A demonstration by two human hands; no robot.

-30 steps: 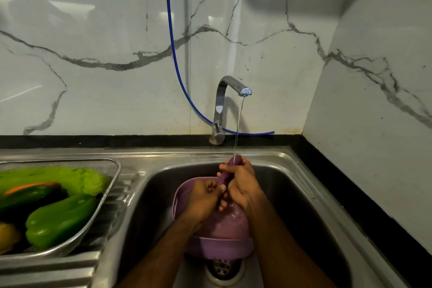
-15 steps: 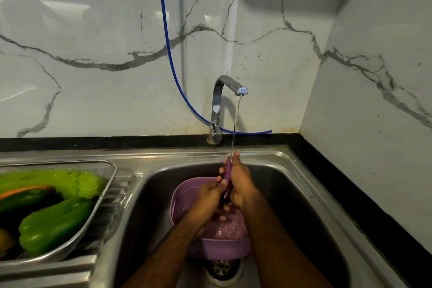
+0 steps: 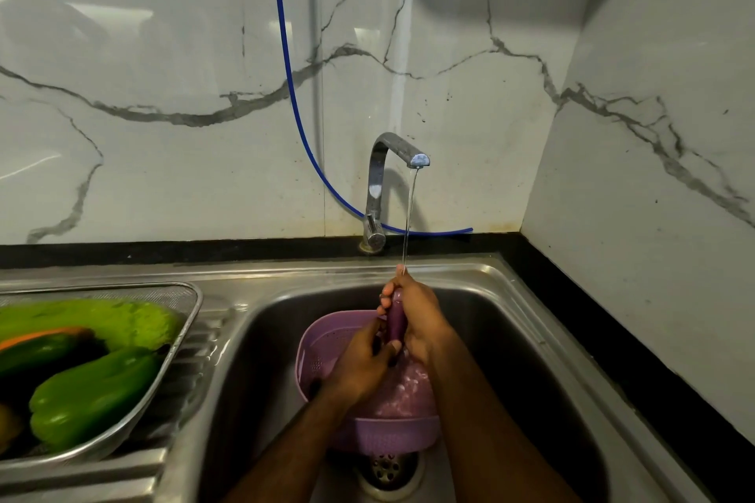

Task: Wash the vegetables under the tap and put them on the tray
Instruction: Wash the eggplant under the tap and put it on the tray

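Note:
A slim purple eggplant (image 3: 395,321) stands nearly upright over the sink, under a thin stream from the tap (image 3: 386,180). My right hand (image 3: 421,314) grips its upper part, and the water lands on those fingers. My left hand (image 3: 365,363) holds its lower end, just above a purple plastic colander (image 3: 314,355) in the sink basin (image 3: 510,339). At the left, a metal mesh tray (image 3: 192,298) on the drainboard holds green peppers (image 3: 94,396), a large green gourd (image 3: 114,319) and an orange vegetable.
A blue hose (image 3: 292,94) runs down the marble wall and behind the tap. The sink drain (image 3: 388,470) lies below the colander. A black counter strip borders the sink at the back and right, under the marble corner wall.
My right hand has slid up along the eggplant toward its tip, turning it more upright under the stream. The left hand stays at its lower end.

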